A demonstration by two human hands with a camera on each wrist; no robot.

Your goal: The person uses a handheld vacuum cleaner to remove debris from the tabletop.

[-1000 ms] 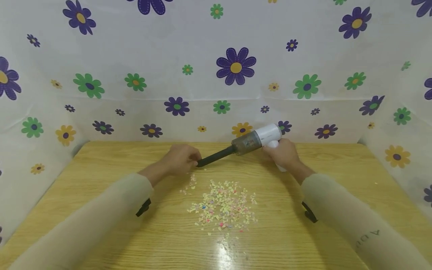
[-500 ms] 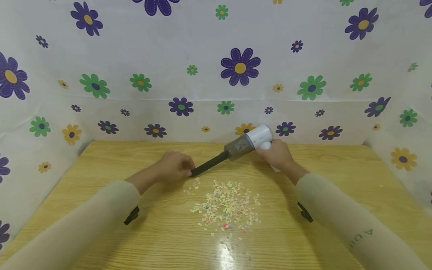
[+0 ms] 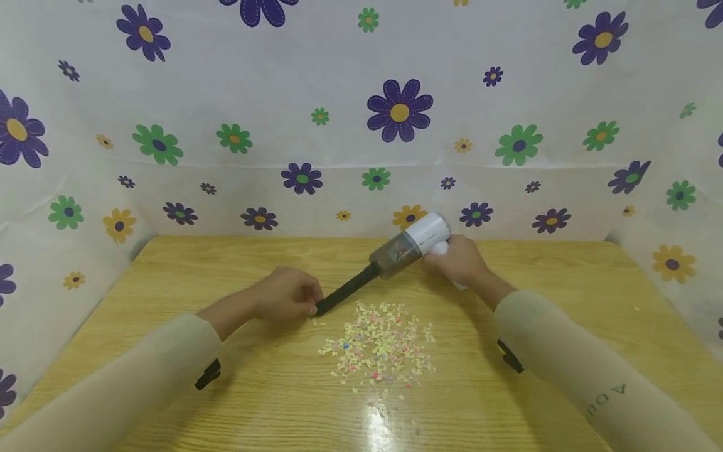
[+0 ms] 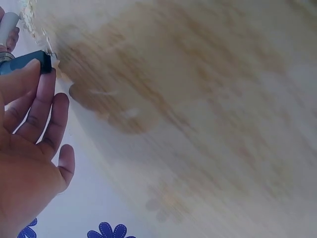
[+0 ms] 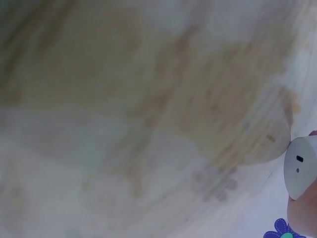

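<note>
A white handheld vacuum cleaner [image 3: 427, 233] with a clear grey dust cup and a long black nozzle [image 3: 347, 290] slants down to the left above the table. My right hand [image 3: 462, 260] grips its white handle; in the right wrist view only the vacuum's rounded end [image 5: 300, 166] and part of the hand show. My left hand [image 3: 285, 295] pinches the nozzle's tip between thumb and fingers, as the left wrist view shows at the dark nozzle end [image 4: 37, 61]. Small paper scraps [image 3: 375, 345], mostly pale yellow with some pink and blue, lie scattered just right of the tip.
The wooden table [image 3: 226, 402] has a glossy surface that reflects light near the front. A white cloth [image 3: 254, 81] with purple, green and yellow flowers encloses its back and sides. One stray scrap [image 3: 637, 308] lies at the far right.
Both hands have brought the vacuum lower and leftward, its nozzle tip coming down towards the table. The small group of scraps left of the main pile has shrunk to a few near the tip.
</note>
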